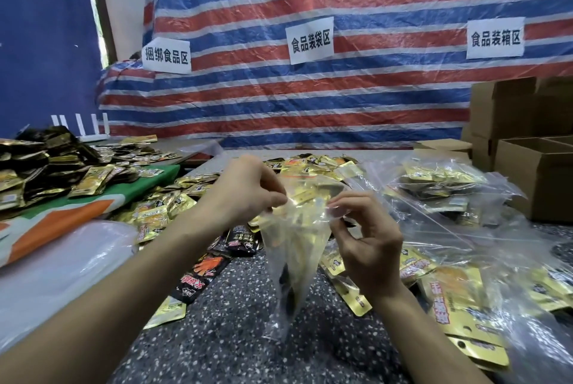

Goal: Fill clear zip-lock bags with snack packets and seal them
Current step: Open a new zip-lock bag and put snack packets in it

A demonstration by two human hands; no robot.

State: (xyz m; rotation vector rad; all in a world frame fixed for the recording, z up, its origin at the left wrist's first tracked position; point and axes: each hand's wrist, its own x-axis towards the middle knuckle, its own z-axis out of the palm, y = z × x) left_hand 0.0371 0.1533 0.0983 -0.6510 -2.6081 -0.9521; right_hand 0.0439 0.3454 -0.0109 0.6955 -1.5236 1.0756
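1. Speckled surface (248,337) lay nearest, beneath my forearms.
2. My left hand (245,194) pinched one side of the mouth of the clear zip-lock bag (291,247); my right hand (369,247) pinched the other side.
3. It hung between them above the surface, with gold snack packets (305,197) inside.
4. Loose packets (155,216) lay scattered around, and filled bags (440,188) sat to the right.
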